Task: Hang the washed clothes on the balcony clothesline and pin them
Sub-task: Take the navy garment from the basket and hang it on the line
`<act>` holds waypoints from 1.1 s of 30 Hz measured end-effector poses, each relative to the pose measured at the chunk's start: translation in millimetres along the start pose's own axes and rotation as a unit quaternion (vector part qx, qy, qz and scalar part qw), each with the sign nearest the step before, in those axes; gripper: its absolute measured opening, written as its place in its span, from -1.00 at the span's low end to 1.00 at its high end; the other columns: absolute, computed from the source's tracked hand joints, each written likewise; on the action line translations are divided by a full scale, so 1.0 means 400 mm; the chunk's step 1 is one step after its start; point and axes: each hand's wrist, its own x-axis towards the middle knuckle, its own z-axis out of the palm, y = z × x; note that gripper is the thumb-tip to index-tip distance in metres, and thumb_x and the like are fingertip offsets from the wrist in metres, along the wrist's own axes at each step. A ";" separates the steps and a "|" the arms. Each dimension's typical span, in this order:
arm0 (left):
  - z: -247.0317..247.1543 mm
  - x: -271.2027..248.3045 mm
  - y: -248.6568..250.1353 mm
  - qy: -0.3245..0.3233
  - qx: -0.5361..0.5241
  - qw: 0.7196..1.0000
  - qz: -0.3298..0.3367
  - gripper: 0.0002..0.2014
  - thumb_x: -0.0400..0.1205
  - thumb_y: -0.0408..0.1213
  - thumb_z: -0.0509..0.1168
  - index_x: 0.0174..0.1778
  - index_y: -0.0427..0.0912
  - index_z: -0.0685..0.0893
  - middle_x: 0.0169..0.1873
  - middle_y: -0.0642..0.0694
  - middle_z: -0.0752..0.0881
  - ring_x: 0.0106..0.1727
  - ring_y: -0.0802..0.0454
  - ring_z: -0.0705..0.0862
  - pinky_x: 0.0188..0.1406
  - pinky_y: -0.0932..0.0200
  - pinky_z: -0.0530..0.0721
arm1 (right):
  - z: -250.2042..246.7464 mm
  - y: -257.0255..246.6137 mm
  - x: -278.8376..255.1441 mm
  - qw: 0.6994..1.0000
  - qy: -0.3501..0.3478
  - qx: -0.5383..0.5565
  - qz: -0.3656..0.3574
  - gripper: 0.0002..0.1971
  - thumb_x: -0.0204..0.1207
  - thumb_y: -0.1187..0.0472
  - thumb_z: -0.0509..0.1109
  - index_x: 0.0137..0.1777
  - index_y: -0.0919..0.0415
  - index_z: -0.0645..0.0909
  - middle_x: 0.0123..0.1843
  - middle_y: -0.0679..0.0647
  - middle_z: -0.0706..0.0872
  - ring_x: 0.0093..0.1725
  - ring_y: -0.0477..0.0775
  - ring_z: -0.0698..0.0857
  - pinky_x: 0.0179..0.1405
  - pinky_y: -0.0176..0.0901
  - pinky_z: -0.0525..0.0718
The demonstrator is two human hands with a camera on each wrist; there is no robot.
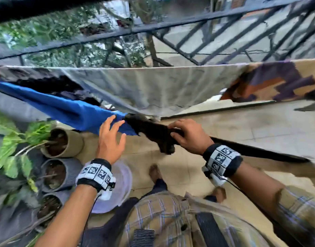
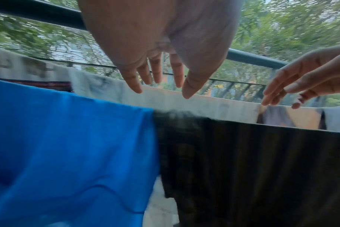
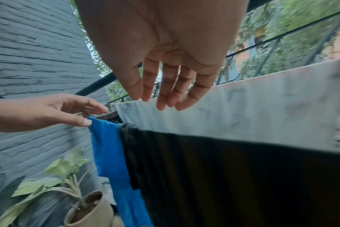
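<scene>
Just below right hand [image 1: 187, 135]: black garment [image 1: 153, 132]

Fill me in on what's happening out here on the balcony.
A person is hanging laundry. A blue cloth and a dark garment hang side by side on the near line. The left hand hovers open by the blue cloth; the right hand rests on the dark garment. No pegs are visible.

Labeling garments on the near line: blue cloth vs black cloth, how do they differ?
Colour: the blue cloth is bright blue; the black cloth is black.
Position: the blue cloth hangs to the left of the black cloth, their edges meeting.
Hands: the left hand hovers open at the blue cloth's edge; the right hand is over the black cloth, open in the wrist views.
Shared: both drape over the same line; no pins visible.
</scene>
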 end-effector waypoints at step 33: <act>-0.380 0.502 -0.721 0.165 -0.159 0.876 -0.425 -0.27 0.78 -0.11 0.21 0.78 -0.18 -0.03 0.74 -0.19 0.18 0.73 -0.13 0.22 0.67 0.09 0.19 | 0.302 -0.471 0.618 0.967 -0.208 -0.049 -0.135 -0.05 0.41 -0.59 -0.32 0.72 -0.06 0.03 0.75 -0.07 0.13 0.57 0.16 0.36 0.48 0.18 0.47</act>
